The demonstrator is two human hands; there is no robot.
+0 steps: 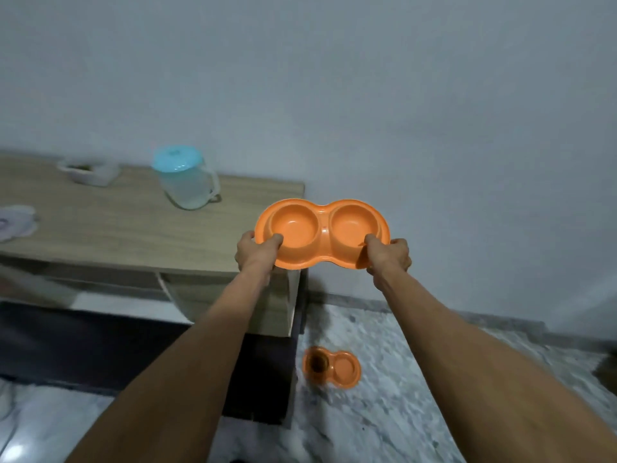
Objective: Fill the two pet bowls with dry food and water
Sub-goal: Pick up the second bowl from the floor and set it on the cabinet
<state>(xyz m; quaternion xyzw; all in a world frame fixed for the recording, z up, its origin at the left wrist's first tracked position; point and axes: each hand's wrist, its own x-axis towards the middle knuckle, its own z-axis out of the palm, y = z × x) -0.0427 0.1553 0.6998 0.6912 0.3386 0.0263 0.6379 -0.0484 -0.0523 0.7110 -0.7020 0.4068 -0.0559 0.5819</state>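
Orange double pet bowl point(322, 233), both wells empty, held in the air past the wooden surface point(100, 222) corner. Left hand point(255, 250) and right hand point(389, 253) each keep a clenched grip on its near rim. Lidded jug point(183, 182) stands on the surface.

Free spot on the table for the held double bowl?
Bare wood between the jug and the table's near edge, right of the doily. The back-left corner is taken by a white dish. Both hands hold the bowl.
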